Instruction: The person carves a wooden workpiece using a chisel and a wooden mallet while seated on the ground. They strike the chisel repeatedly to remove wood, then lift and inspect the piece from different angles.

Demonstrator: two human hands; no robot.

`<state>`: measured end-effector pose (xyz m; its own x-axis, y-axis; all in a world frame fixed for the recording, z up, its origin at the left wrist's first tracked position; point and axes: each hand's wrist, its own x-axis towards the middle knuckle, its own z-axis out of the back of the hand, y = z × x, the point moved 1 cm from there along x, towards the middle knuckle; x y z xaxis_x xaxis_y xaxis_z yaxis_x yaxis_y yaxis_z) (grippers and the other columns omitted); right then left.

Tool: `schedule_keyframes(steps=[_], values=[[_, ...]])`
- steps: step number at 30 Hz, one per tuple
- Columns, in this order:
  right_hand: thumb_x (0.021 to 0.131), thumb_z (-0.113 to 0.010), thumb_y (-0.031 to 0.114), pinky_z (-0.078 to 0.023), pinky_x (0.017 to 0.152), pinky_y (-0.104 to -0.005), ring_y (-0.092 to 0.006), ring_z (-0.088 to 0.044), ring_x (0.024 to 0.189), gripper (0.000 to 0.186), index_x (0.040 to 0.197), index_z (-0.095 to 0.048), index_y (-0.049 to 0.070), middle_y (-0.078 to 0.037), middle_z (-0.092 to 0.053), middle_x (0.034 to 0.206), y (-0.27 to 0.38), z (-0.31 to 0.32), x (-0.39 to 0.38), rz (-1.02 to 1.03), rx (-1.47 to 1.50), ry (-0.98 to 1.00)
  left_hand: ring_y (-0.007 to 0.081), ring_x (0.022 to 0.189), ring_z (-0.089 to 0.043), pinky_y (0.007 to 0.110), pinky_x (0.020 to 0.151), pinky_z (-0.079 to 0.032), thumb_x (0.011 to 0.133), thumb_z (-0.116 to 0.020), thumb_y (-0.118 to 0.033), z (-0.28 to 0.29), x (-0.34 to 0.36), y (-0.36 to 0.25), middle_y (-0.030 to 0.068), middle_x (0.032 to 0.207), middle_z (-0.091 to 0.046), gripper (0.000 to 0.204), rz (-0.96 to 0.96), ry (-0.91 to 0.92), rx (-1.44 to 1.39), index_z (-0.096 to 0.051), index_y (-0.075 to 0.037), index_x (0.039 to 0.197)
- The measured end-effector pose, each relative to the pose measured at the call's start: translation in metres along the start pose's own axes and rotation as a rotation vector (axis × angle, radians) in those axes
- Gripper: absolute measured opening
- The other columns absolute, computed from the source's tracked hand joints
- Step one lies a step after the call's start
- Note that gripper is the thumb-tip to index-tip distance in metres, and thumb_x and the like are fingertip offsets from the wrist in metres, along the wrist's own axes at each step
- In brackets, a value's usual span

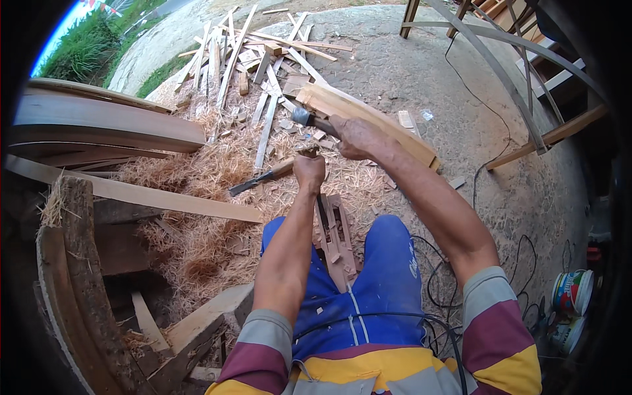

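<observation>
Between the knees, on blue trousers, a carved wooden workpiece (pixel 334 238) lies lengthwise, pale chips scattered on it. Left hand (pixel 309 170) directly above its far end, fist closed around the wooden handle of a chisel (pixel 321 205); the blade runs down from the fist to the workpiece, though whether the tip touches the wood cannot be told. Right hand (pixel 355 137) raised just beyond and to the right of the left, fingers wrapped tight on the handle of a hammer (pixel 308 119). Hammer head dark metal, pointing left, above and apart from the chisel's top.

Ground in front: thick layer of wood shavings (pixel 197 197). A second chisel (pixel 263 176) lies on the shavings left of the left hand, dark blade pointing left. Long plank (pixel 151 195) crosses the shavings at left. Curved boards (pixel 99 122) stacked at far left. Heap of thin offcut strips (pixel 250 59) further out. Thick light plank (pixel 368 122) behind the right hand. Black cable (pixel 487 131) trails over concrete at right; paint cans (pixel 571 293) at lower right.
</observation>
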<state>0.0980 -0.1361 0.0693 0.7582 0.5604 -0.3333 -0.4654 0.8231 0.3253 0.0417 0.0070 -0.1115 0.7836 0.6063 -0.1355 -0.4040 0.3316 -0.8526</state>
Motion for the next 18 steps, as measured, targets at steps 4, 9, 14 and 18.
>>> schedule_keyframes(steps=[4,9,14,18], values=[[0.082,-0.067,0.018,-0.053,0.084,-0.0489,-0.0399,-0.068,0.097,0.042,0.120,-0.056,0.006,-0.022,-0.069,0.099,-0.020,-0.024,-0.044,0.058,0.117,-0.018,0.0238,0.077,-0.068,0.036,0.070,-0.051,0.085,-0.070,-0.015,0.025,-0.066,-0.041,0.0141,0.075,-0.068,0.019,-0.241,-0.107,-0.368,-0.065,0.004,0.087],[0.083,-0.074,0.027,-0.050,0.094,-0.0415,-0.0358,-0.064,0.104,0.060,0.135,-0.052,0.005,-0.022,-0.066,0.110,-0.017,-0.063,-0.091,-0.018,0.597,-0.162,0.0135,0.047,-0.050,0.032,0.044,-0.039,0.080,-0.071,-0.008,0.016,-0.003,-0.003,0.0032,0.056,-0.054,0.027,0.193,0.213,-0.309,-0.055,-0.002,0.060],[0.082,-0.074,0.029,-0.049,0.091,-0.0441,-0.0324,-0.063,0.104,0.054,0.126,-0.056,0.003,-0.019,-0.065,0.109,-0.040,-0.109,-0.113,-0.194,0.644,-0.174,0.0113,0.046,-0.048,0.030,0.043,-0.036,0.082,-0.069,-0.009,0.005,0.008,-0.006,0.0019,0.057,-0.054,0.025,0.088,0.083,-0.189,-0.058,0.000,0.061],[0.082,-0.072,0.032,-0.049,0.091,-0.0453,-0.0364,-0.064,0.105,0.053,0.123,-0.056,0.003,-0.022,-0.066,0.109,-0.080,-0.152,-0.147,-0.352,0.804,-0.216,0.0107,0.053,-0.052,0.030,0.048,-0.041,0.088,-0.066,-0.010,0.010,-0.068,-0.071,-0.0007,0.061,-0.056,0.018,-0.448,-0.074,-0.391,-0.061,0.002,0.076]])
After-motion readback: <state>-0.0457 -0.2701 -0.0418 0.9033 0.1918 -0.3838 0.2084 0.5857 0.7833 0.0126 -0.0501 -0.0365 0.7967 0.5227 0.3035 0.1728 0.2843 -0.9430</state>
